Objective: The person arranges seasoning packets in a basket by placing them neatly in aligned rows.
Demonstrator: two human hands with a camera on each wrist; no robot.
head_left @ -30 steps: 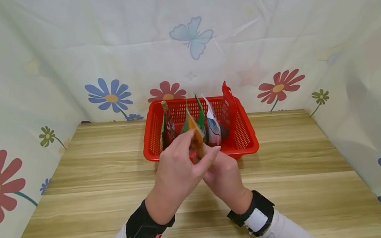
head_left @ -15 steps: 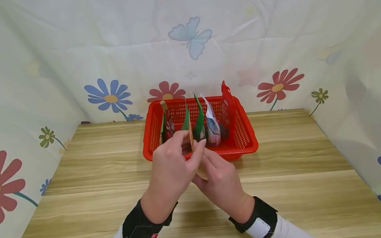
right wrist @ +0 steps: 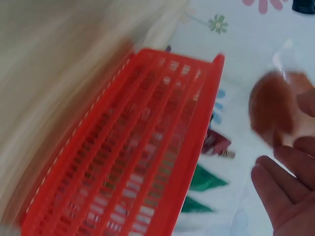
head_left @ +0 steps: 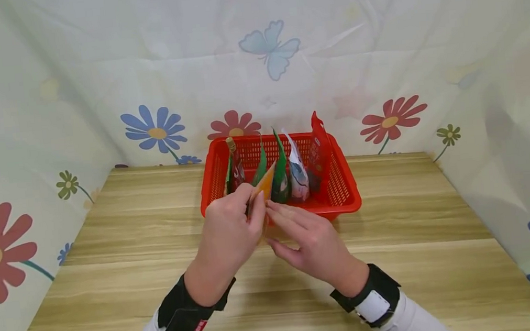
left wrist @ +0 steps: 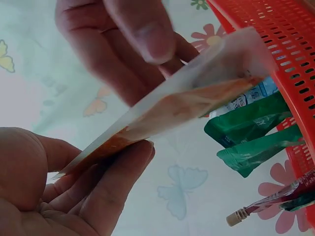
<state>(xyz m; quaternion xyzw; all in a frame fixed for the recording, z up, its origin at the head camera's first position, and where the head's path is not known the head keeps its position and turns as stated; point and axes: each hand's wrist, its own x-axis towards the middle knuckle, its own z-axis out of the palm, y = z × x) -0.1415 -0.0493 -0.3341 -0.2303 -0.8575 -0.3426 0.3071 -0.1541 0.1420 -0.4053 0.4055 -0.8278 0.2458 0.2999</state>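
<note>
My left hand (head_left: pixel 228 232) pinches a flat clear-edged packet with orange-brown contents (head_left: pixel 266 182) between thumb and fingers, in front of the basket's near rim. In the left wrist view the packet (left wrist: pixel 177 105) slants upward from the left hand's grip, its pale translucent side showing. Fingers of my right hand (head_left: pixel 314 240) reach straight to the packet's edge, the thumb held apart below. The right wrist view shows the packet's brown face (right wrist: pixel 273 105) blurred, just above the right hand's fingertips. Behind the hands stands a red plastic basket (head_left: pixel 349 192).
Inside the basket stand a bottle (head_left: pixel 235 163) with a tan cap, a green pouch (head_left: pixel 261 167), another green pouch (head_left: pixel 280 169), a white bag (head_left: pixel 298 175) and a tall red bag (head_left: pixel 319 153). A flowered cloth (head_left: pixel 169 47) walls in the wooden table (head_left: pixel 406 216).
The packet has come slightly nearer and turned in the left hand, which moved left and back. My right hand has loosened from the packet and drawn right, its fingers now straighter.
</note>
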